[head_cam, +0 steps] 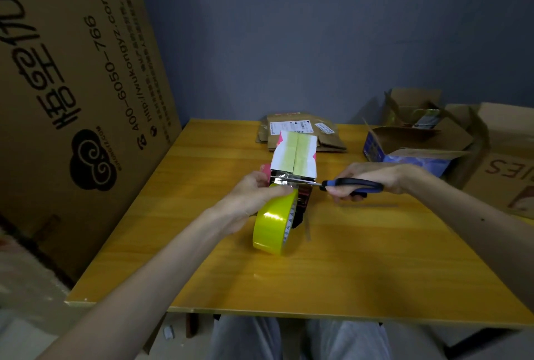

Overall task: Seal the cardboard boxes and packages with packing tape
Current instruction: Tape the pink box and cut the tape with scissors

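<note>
1. Gripping the yellow tape roll (273, 222), the left hand (254, 192) holds it on edge just in front of the package (294, 154).
2. The right hand (370, 179), right of the package, grasps blue-handled scissors (351, 184) whose blades reach the package's near edge.
3. The package lies on the yellow table (375, 258), with tape strips along its top.
4. Flat mailers (326, 134) lie behind the package, and open boxes (419, 143) stand to its right.
5. A printed cardboard sheet (72, 85) leans well left of the package.
</note>
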